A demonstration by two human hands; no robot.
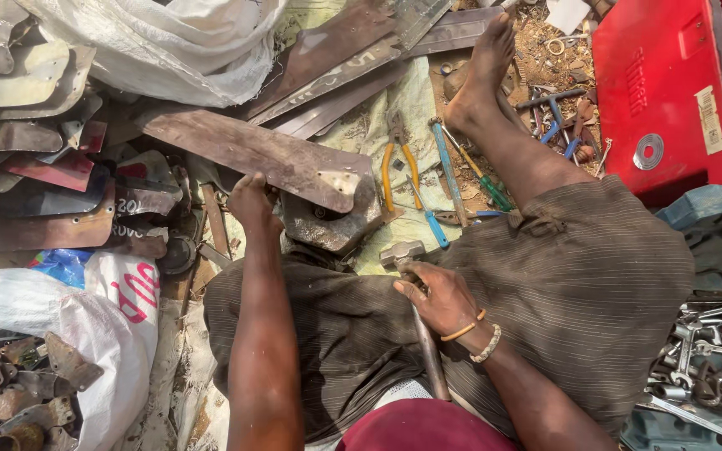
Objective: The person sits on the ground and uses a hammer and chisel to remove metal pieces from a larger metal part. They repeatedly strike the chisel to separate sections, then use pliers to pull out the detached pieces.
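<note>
My left hand (252, 203) grips the near edge of a long rusty metal plate (252, 154) that lies across a small block-shaped anvil (336, 224). The plate's right end, with a pale worn patch, rests on the anvil. My right hand (443, 299) is closed around the handle of a hammer (403, 253), whose steel head sits just below and right of the anvil, over my lap. My legs in striped brown trousers frame both hands, and my bare right foot (485, 63) stretches out beyond the tools.
Yellow-handled pliers (394, 163) and blue and green screwdrivers (449, 179) lie beyond the anvil. Stacked rusty plates (35, 125) fill the left. A red box (670, 83) stands at upper right, a tray of spanners (712, 359) at lower right, white sacks (85, 326) at lower left.
</note>
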